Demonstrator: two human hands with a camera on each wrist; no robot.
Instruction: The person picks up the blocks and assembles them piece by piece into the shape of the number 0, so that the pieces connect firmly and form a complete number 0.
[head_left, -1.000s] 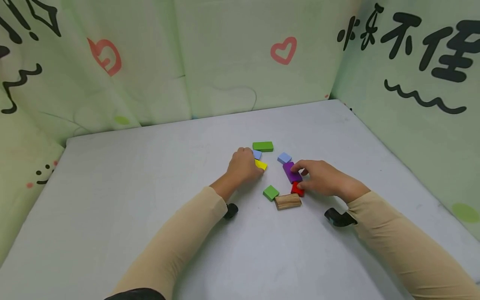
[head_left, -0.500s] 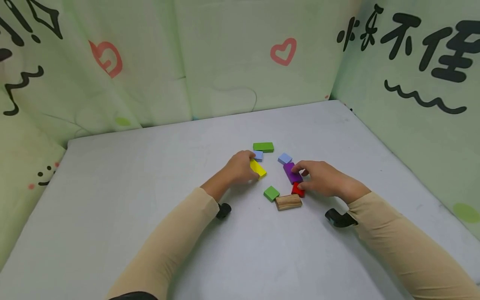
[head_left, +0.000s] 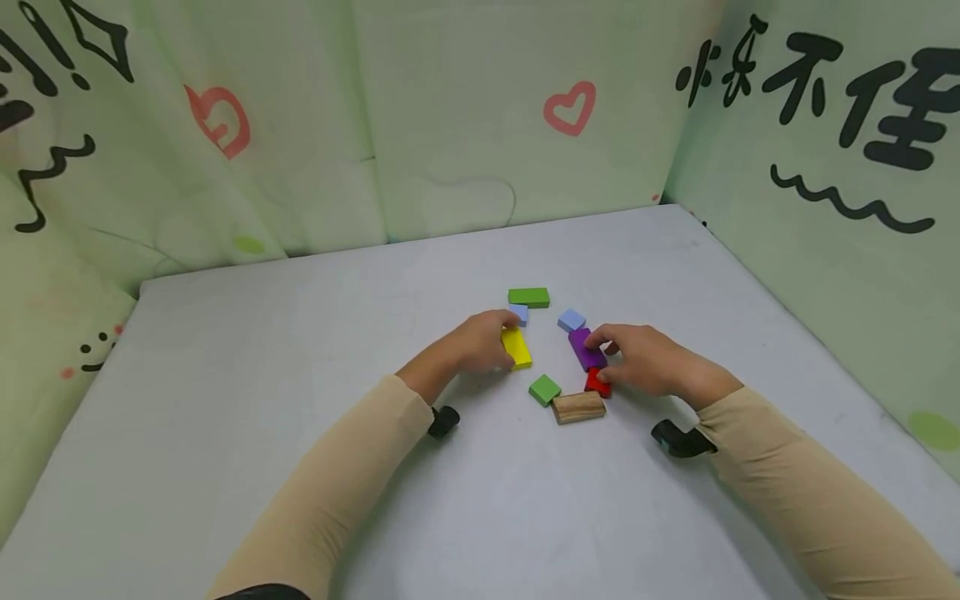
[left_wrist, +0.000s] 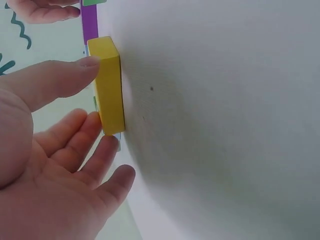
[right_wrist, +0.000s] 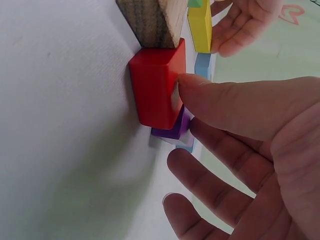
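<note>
My left hand (head_left: 480, 343) holds a yellow block (head_left: 516, 348) lying on the table; in the left wrist view the thumb touches its near end and the fingers its far end. Just beyond it is a light blue block (head_left: 520, 315). My right hand (head_left: 643, 358) rests over a purple block (head_left: 585, 347) and a red block (head_left: 597, 382). Its thumb (right_wrist: 202, 92) touches the top of the red one, while a finger lies on the purple one. In the right wrist view the lower fingers are loosely spread.
A wooden block (head_left: 579, 407) touches the red one and a green block (head_left: 544, 390) beside it. At the back lies a long green block (head_left: 529, 297); another light blue block (head_left: 572, 320) meets the purple end. Printed cloth walls (head_left: 450, 125) border the white table (head_left: 300, 375).
My left hand has shifted slightly left and nearer, turning the yellow block and drawing it a little toward me. The right hand stays in place on the purple and red blocks.
</note>
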